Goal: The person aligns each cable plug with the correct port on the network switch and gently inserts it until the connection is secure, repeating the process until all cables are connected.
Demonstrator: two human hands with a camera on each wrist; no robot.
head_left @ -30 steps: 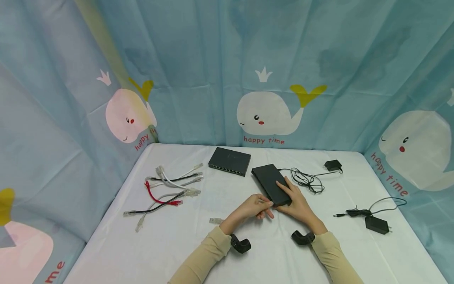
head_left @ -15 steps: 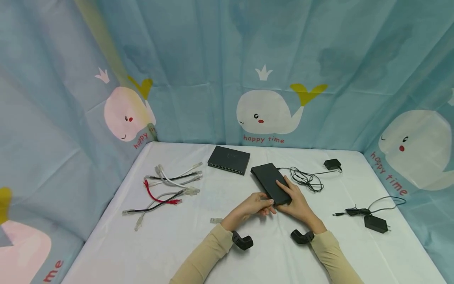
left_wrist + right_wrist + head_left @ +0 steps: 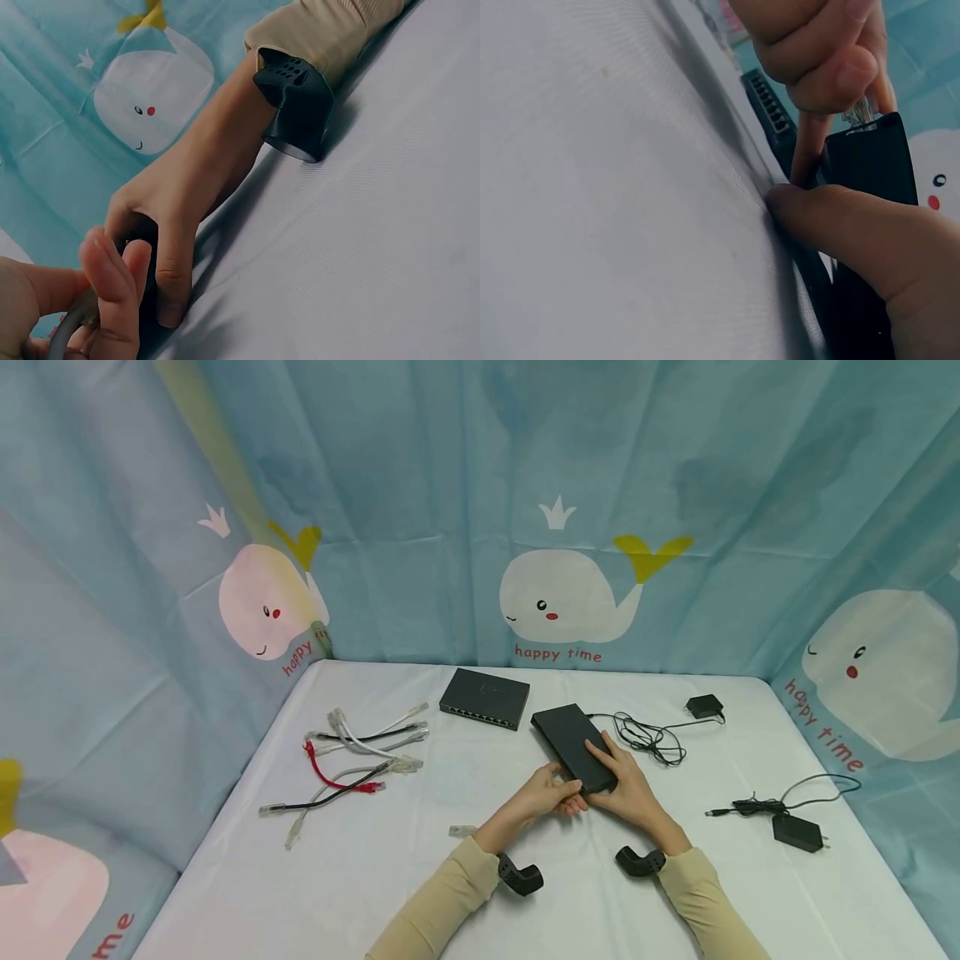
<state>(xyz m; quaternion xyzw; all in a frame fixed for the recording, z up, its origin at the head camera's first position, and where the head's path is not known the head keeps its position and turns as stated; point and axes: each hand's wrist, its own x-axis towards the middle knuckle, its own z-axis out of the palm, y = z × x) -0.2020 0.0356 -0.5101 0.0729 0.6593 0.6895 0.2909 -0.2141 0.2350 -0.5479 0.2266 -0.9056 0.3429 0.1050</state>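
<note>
My right hand (image 3: 632, 789) grips the near right corner of a black network switch (image 3: 567, 735), thumb along its near edge and fingers over its top. The switch lies tilted, a thin black lead at its far end. Between left thumb and fingers, my left hand (image 3: 538, 793) pinches a network cable (image 3: 69, 330) right at that near edge. In the right wrist view its clear plug (image 3: 861, 114) meets the switch's edge; the fingers partly cover it. The cable's other clear plug (image 3: 462, 831) lies on the cloth beside the left wrist.
Behind stands a second black switch (image 3: 483, 697) with a row of ports facing forward. Several white, black, grey and red network cables (image 3: 352, 768) lie in a pile at left. Two power adapters, one far right (image 3: 705, 707) and one near right (image 3: 797, 833), lie with their leads.
My left hand has moved slightly right, closer against the switch's near edge, and the cable's loose plug has shifted a little right and down. The right hand keeps its grip.
</note>
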